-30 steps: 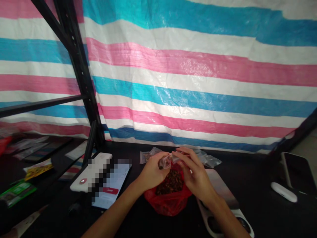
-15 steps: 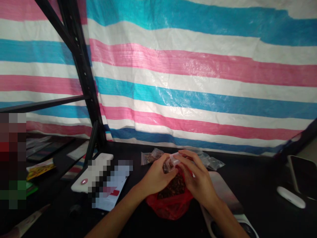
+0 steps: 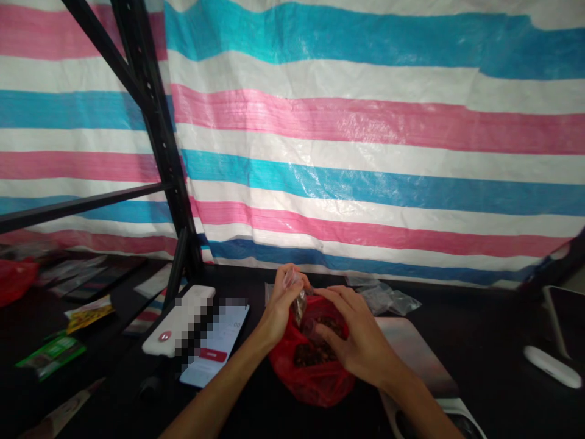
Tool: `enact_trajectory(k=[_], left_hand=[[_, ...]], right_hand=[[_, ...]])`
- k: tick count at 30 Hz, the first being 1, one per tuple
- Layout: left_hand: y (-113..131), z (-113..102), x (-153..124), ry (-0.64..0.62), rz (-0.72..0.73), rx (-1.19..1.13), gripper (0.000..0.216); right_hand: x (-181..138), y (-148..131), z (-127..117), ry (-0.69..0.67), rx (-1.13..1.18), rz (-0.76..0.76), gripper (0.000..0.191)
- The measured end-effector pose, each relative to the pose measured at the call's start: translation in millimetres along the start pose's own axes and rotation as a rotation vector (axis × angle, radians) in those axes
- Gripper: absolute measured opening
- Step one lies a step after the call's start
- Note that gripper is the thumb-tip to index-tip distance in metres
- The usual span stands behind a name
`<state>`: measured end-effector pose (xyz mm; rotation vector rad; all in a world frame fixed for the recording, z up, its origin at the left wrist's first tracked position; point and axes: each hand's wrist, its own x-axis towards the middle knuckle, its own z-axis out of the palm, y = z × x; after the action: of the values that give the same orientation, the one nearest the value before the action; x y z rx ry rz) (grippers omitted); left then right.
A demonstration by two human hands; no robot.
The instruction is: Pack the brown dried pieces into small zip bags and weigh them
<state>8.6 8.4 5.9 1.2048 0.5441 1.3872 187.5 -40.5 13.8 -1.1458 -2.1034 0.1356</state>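
Note:
A red plastic bag [image 3: 315,378] full of dark brown bits lies open on the black table. My left hand [image 3: 278,308] pinches a small clear pouch [image 3: 299,299] upright just above the bag's mouth; the pouch holds some of the brown bits. My right hand [image 3: 354,338] reaches into the bag's opening, fingers bent down among the contents; whether it holds any bits is hidden. Several empty clear pouches [image 3: 384,297] lie behind the bag near the striped tarp.
A white phone [image 3: 178,320] and a second phone with a lit screen [image 3: 219,350] lie left of the bag. A flat scale [image 3: 420,360] sits under my right forearm. A black rack post [image 3: 159,140] stands left, with packets [image 3: 89,312] beyond. A white oblong object [image 3: 551,366] lies far right.
Both hands were together at the small pouch above the bag. Now the left hand holds the pouch up alone and the right hand has dropped into the red bag.

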Motion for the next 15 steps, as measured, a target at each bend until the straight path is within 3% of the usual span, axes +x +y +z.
enact_trajectory(k=[4, 8, 15], left_hand=[[-0.8, 11.8, -5.9, -0.042, -0.049, 0.010, 0.035], [2.4, 21.3, -7.4, -0.021, -0.085, 0.009, 0.041], [-0.1, 15.6, -3.0, 0.036, -0.033, -0.067, 0.047]], right_hand=[[-1.9, -6.0, 14.1, 0.052, 0.116, 0.095, 0.060], [-4.0, -5.2, 20.0, 0.051, 0.165, 0.127, 0.055], [3.7, 0.0, -6.6, 0.037, 0.195, 0.093, 0.047]])
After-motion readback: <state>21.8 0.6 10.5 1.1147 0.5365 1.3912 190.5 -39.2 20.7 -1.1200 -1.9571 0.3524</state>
